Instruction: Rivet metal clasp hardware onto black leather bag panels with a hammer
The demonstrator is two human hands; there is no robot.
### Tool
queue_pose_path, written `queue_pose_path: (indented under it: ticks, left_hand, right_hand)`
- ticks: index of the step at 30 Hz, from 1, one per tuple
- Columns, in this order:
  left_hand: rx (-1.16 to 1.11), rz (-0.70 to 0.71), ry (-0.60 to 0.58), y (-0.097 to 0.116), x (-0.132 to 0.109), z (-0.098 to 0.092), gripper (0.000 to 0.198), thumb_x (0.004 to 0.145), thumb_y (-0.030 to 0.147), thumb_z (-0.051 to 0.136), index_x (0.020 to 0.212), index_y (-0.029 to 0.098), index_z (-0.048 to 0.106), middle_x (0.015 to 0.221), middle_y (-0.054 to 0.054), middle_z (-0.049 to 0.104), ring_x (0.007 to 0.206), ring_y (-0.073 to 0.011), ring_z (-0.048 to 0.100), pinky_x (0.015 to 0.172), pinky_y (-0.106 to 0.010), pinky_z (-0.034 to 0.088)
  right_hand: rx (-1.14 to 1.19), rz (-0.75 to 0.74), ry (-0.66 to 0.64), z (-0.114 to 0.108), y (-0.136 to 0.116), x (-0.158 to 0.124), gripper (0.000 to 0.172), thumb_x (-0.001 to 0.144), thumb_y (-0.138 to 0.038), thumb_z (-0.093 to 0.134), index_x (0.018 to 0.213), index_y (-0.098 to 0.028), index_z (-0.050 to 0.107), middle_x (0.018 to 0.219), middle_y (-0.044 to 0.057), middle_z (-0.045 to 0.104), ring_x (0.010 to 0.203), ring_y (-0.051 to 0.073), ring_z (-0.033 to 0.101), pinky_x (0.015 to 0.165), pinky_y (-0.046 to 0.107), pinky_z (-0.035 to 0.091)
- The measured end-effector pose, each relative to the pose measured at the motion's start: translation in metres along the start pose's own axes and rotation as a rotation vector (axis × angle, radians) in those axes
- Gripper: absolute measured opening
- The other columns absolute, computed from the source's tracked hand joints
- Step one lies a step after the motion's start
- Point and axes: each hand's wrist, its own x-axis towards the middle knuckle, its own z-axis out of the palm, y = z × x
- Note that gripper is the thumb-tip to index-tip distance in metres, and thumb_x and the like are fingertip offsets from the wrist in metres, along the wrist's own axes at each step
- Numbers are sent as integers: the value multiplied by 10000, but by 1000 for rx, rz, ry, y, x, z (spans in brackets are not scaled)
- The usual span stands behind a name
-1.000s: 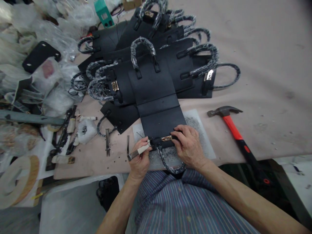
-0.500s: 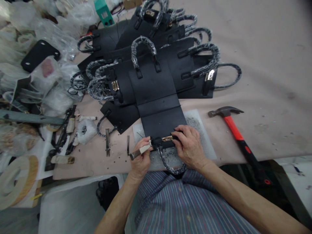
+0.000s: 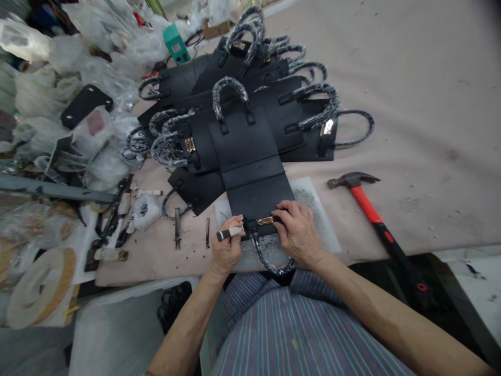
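My left hand (image 3: pixel 227 249) is closed around a short punch-like tool (image 3: pixel 230 233) with a pale wrapped grip and a dark end; its tip by the panel edge is too small to make out. My right hand (image 3: pixel 299 232) pinches the near edge of a black handbag panel (image 3: pixel 256 196), beside its gold clasp (image 3: pixel 265 221). The panel lies folded out flat over a whitish board (image 3: pixel 313 203). A plastic-wrapped handle (image 3: pixel 270 265) loops from its near edge towards my body, and another wrapped handle (image 3: pixel 230 86) stands at its far end.
Several black bag panels (image 3: pixel 195 130) with wrapped handles are piled behind. A claw hammer (image 3: pixel 370 206) lies to the right. Thin metal tools (image 3: pixel 177 228) lie left, near a tape roll (image 3: pixel 41 287) and plastic bags (image 3: pixel 105 162). A bin (image 3: pixel 113 313) stands below the table edge.
The camera view has shifted slightly. The tool in my left hand has tilted, its dark end now higher and lying flatter. My right hand keeps its hold on the panel.
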Motion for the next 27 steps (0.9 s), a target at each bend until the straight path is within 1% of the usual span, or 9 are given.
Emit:
queue_pose_path:
  ticks: [4,7,13,16,24,27]
  left_hand:
    - [-11,-16,17,-4,-1,-1,67,939,232,641,997,201,655,1104,-96,750,1069,-242,729,1011,-468,570]
    - [7,20,21,-6,-3,-1,66,935,241,642,989,203,647,1096,-98,749,1069,-247,729,1013,-482,565]
    - [46,70,25,-4,-3,0,84,939,183,621,1017,206,641,1111,-92,747,1072,-231,727,998,-447,574]
    - [72,85,4,-3,-1,-1,98,935,164,619,1021,206,637,1120,-88,744,1081,-228,723,1002,-438,572]
    - [115,34,-54,-3,4,-3,75,930,173,587,981,209,628,1073,-81,746,1048,-221,730,954,-400,592]
    - [111,-3,-80,1,7,-2,89,901,162,591,966,208,631,1067,-79,749,1035,-221,733,949,-398,593]
  right_hand:
    - [-5,0,0,-1,0,0,182,946,-224,573,1101,-205,666,1216,104,612,1149,298,515,1000,487,396]
    - [-6,-6,6,0,0,-1,178,943,-222,574,1095,-201,666,1206,103,611,1138,295,511,996,479,397]
    - [-13,-11,5,-1,0,-1,181,939,-213,585,1100,-195,667,1213,102,610,1121,289,509,986,461,397]
    - [-14,-4,3,-2,-1,-1,186,941,-213,585,1105,-193,670,1215,102,611,1131,287,510,999,460,392]
    - [-4,-11,17,2,-1,-2,193,932,-230,572,1086,-195,685,1206,107,623,1123,298,522,991,476,406]
    - [73,-33,22,0,2,0,261,930,-258,566,1166,-203,663,1229,113,627,1152,305,539,1005,500,428]
